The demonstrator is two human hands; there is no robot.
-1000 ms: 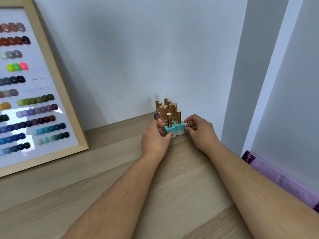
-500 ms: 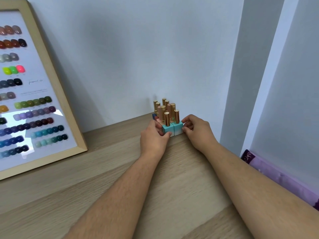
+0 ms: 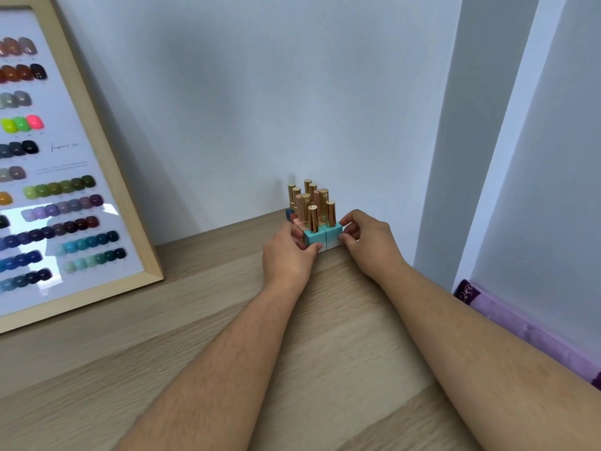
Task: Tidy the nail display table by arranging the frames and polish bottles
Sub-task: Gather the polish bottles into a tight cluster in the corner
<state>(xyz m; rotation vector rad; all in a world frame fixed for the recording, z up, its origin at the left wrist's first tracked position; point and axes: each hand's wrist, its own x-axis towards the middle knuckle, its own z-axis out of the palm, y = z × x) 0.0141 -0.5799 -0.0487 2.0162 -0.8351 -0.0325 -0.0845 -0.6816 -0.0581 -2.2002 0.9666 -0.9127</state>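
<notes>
On the wooden tabletop (image 3: 195,320), close to the pale wall (image 3: 260,92), a tight upright block of polish bottles (image 3: 309,206) with gold caps. At the block's front, two turquoise bottles (image 3: 314,239) side by side and touching. Against the block's left side, the left hand (image 3: 287,255), fingers curled round the pink and blue bottles there, thumb laid across the lower front of the left turquoise one. Against the block's right side, the right hand (image 3: 370,242), narrowly closed, thumb and fingertips pinching the right turquoise bottle at its outer corner. Both forearms stretched toward the block from the near side. Well to the block's left, a wooden-framed nail colour chart (image 3: 107,164) leaning back on the wall, its foot on the tabletop. Right of the block, past the tabletop's edge, a strip of purple cloth (image 3: 520,330).
</notes>
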